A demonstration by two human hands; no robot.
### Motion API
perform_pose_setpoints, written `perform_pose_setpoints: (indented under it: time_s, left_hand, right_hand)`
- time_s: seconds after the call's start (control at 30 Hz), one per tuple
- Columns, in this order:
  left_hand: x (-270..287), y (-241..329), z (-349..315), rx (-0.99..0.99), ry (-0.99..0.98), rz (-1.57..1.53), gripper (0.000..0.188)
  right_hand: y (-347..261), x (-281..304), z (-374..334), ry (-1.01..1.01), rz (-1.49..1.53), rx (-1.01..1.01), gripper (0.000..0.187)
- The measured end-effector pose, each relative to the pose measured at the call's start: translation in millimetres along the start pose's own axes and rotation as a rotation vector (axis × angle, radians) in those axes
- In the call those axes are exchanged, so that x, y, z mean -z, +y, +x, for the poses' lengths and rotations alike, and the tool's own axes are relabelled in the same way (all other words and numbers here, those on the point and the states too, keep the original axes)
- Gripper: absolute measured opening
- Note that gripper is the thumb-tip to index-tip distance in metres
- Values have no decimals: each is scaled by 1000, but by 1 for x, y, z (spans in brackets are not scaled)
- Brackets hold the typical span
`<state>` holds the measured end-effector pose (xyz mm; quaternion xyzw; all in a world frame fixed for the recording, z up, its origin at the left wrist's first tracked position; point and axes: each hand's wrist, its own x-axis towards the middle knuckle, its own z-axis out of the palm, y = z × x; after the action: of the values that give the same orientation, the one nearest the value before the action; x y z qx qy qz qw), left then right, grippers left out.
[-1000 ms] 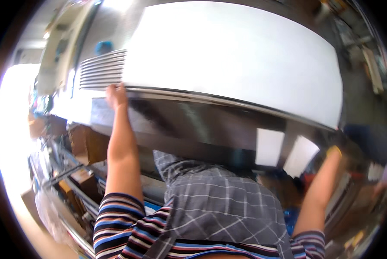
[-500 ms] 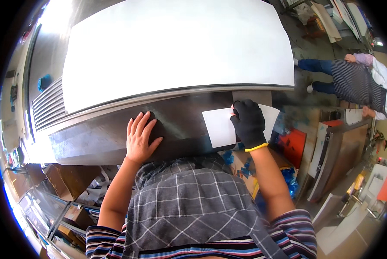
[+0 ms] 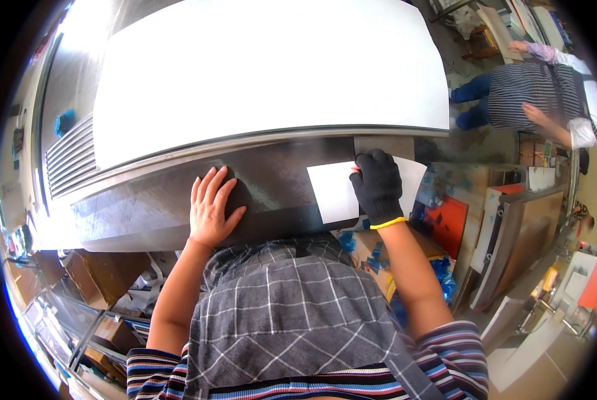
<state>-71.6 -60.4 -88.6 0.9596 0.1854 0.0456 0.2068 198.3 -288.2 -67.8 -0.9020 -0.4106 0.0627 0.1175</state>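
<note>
Against the dark front panel (image 3: pixel 278 177), the left hand (image 3: pixel 212 210) rests, fingers spread wide; the gloved right hand (image 3: pixel 378 187) curls over white papers (image 3: pixel 330 193), grip indeterminable. Step judged: bracing; any onward move calls for lifting clear. Beyond the panel, a large white sheet (image 3: pixel 272 67) lies spread.

The large flat sheet (image 3: pixel 272 73) and the small rectangular sheet (image 3: pixel 332 197) are coloured white. The black knitted glove (image 3: pixel 378 183) is edged with yellow. The grey cloth apron (image 3: pixel 278 293) is checked with white lines.
</note>
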Motion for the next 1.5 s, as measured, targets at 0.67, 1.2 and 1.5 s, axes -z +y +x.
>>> perform_pose_setpoints:
  time_s: [0.67,1.2,1.5]
  left_hand:
    - [0,0,0,9,-7,10,60]
    - [-1,-1,-5,8,-22,28,60]
    - [4,0,-26,-23,-94,-54,55]
  right_hand:
    - [-1,-3,4,-9,-79,-16,16]
    - [-12,82,-69,-673,959,282,12]
    - [97,49,-45,-122,-173,-308,12]
